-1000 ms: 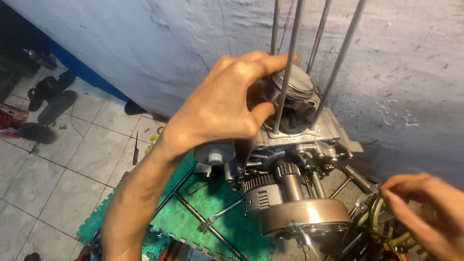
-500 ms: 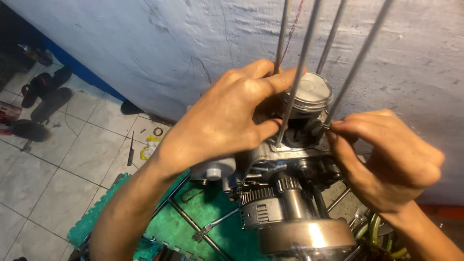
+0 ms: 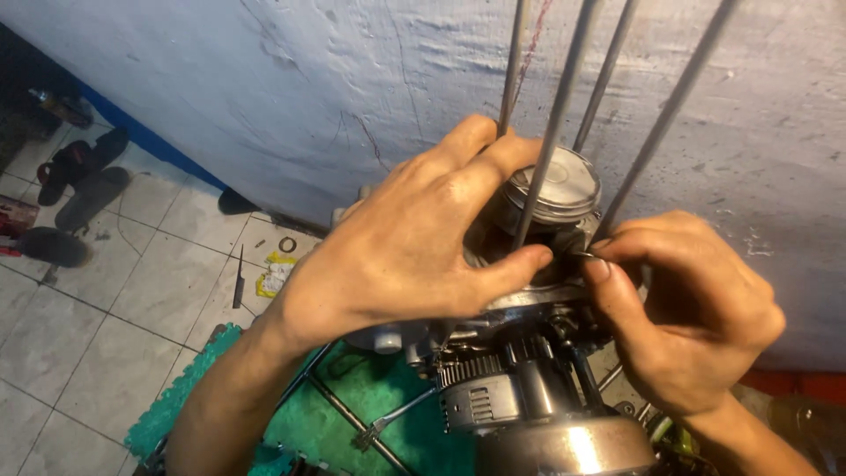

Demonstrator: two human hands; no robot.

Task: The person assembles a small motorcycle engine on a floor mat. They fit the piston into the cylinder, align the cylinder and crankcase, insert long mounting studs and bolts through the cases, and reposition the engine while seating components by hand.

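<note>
My left hand (image 3: 414, 251) is wrapped over the piston (image 3: 553, 189), fingers clamped on its side to hold it steady on top of the engine crankcase (image 3: 520, 388), in among the four long cylinder studs (image 3: 551, 132). My right hand (image 3: 683, 308) has thumb and forefinger pinched together on something small at the piston's right flank, probably a pin clip, too small to tell. Looks like the fitting step; next move needs a firm square push, left hand not letting go.

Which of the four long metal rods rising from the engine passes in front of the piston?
The second rod from the left. It alone crosses the face of the silver piston and ends by the left hand's thumb; the other three run beside or behind the piston.
</note>
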